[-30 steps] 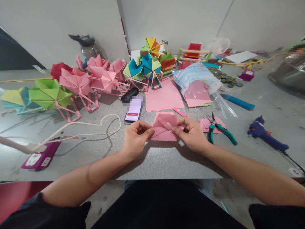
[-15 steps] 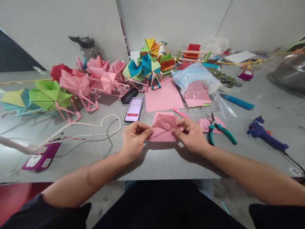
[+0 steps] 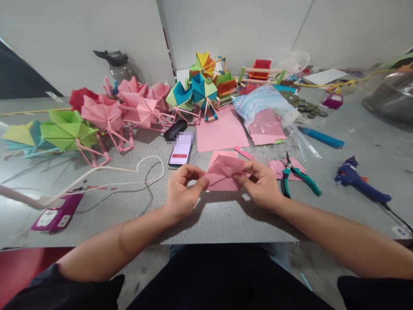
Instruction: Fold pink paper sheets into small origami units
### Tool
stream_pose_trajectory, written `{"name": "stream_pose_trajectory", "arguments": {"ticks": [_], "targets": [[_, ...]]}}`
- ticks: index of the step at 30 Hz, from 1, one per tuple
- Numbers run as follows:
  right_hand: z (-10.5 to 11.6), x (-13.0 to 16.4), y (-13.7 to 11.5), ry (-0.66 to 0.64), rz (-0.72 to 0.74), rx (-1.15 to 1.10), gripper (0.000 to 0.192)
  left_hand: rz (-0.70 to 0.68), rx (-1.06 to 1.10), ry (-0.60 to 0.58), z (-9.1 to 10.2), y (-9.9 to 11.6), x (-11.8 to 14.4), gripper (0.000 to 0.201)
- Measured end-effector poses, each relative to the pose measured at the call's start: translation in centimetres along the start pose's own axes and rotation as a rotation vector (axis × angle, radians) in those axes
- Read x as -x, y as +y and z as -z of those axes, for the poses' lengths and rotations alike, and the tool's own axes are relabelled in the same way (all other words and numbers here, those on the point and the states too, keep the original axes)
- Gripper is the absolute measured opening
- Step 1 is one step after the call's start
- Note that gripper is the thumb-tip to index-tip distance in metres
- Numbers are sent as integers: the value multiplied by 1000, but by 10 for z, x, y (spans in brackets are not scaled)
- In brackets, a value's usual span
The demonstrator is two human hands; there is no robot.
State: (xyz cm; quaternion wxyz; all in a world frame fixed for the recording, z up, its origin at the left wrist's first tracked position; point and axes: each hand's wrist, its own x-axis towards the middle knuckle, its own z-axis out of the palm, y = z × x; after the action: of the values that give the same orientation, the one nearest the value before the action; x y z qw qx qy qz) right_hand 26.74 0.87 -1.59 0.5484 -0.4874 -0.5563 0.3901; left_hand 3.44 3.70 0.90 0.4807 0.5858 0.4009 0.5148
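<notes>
Both hands at the near middle of the grey bench (image 3: pixel 226 219), working one folded pink paper piece (image 3: pixel 224 172). Left hand (image 3: pixel 183 189): thumb and forefinger pinched on the piece's left edge, other fingers curled under. Right hand (image 3: pixel 261 183): fingers pinched on the piece's right edge, thumb on top. The piece is held between the two hands just above the bench surface, its centre creased and puffed up toward the camera; whether its lower edge touches the bench cannot be told.

Around it:
- phone (image 3: pixel 180 153) with lit screen, just beyond the left hand, lying flat
- white cable (image 3: pixel 129 168) looping left of the phone, running to a purple device (image 3: pixel 53 217) near the bench's front left edge
- flat pink sheet (image 3: pixel 221 129) behind the piece
- green-handled pliers (image 3: pixel 295 174) just right of the right hand, lying over small pink scraps
- blue glue gun (image 3: pixel 358 181) further right, well apart from the hands
- blue pen-shaped tool (image 3: pixel 321 137) and clear plastic bag (image 3: pixel 264 110) holding pink paper, behind the pliers
- row of finished paper pinwheels (image 3: pixel 106 112) in pink, green, blue and yellow along the back left
</notes>
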Motion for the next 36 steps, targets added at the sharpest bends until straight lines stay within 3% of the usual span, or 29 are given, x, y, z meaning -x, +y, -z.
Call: {"name": "stream_pose_trajectory", "arguments": {"ticks": [5, 10, 16, 20, 30, 36], "targets": [[2, -2, 3, -6, 16, -14, 18, -11, -43, -113, 1, -3, 1, 39], [2, 1, 3, -60, 1, 20, 20, 0, -91, -155, 2, -7, -1, 34], [1, 1, -4, -175, -63, 32, 29, 84, 0, -307, -2, -7, -2, 23], [-2, 0, -6, -208, -92, -4, 30, 70, -35, -300, -3, -7, -2, 15], [-4, 1, -11, -253, -119, -98, 19, -11, -136, -246, -4, -7, 7, 18], [3, -3, -10, -250, -144, -112, 9, 51, -68, -319, 2, -7, 8, 21]]}}
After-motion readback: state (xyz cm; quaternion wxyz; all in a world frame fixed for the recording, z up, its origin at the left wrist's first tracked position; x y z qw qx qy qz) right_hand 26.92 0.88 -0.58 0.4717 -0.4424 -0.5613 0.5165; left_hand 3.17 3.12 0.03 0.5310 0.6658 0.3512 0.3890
